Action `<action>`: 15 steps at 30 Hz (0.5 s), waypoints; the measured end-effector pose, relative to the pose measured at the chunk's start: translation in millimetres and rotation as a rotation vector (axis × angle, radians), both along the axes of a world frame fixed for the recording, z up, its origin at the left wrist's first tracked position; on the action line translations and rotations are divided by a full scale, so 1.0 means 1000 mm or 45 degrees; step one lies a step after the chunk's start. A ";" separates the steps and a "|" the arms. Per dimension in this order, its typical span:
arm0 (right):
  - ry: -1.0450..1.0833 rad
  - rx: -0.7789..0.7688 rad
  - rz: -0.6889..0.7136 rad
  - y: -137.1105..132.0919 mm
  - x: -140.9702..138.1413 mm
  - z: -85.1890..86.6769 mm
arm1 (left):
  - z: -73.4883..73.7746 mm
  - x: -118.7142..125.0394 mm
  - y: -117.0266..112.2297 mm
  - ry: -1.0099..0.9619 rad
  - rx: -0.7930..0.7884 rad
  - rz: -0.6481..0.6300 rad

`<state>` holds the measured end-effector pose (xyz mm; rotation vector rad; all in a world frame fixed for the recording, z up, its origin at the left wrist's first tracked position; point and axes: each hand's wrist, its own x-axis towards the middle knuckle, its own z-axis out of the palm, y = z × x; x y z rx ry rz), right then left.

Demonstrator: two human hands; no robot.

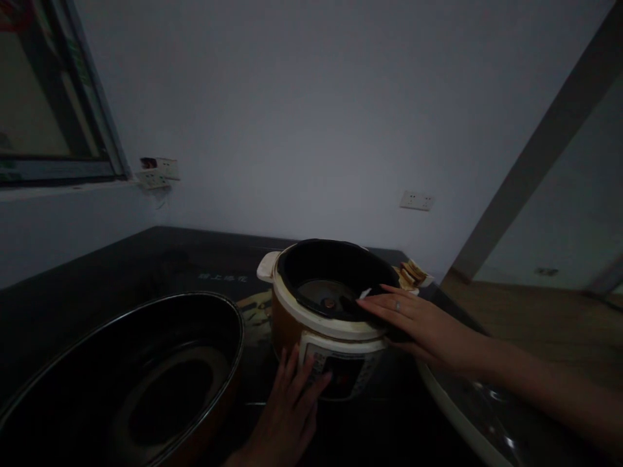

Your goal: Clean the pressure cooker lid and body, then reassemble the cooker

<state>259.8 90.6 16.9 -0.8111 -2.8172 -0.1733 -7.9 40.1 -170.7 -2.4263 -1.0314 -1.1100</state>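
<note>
A lidless electric cooker (pixel 289 314) with a white rim and brown body stands on the dark table. Inside it I see a round heating plate (pixel 311 292) with a small copper-coloured button in its centre. My left hand (pixel 294 408) rests against the front control panel (pixel 341 370), fingers spread. On the cooker's right rim, my right hand (pixel 423 327) presses down a dark cloth-like piece (pixel 396 332). That piece hangs partly over the inner wall; the palm hides most of it.
A wide dark pan (pixel 228 311) stands at the left, close to the cooker. At the lower right lies a glass lid (pixel 506 415) with a pale rim. Behind the cooker's right side is a crumpled tan-and-white item (pixel 413 275). Sockets (pixel 416 200) are on the wall.
</note>
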 end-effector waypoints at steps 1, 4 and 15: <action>0.012 0.009 -0.025 -0.002 -0.006 0.001 | 0.000 0.000 0.000 -0.004 0.002 -0.003; -0.010 0.004 -0.096 -0.007 -0.041 0.007 | 0.001 0.000 0.000 -0.009 0.002 -0.003; -0.004 -0.095 -0.272 0.012 -0.150 0.012 | 0.000 -0.002 -0.003 0.002 -0.042 0.033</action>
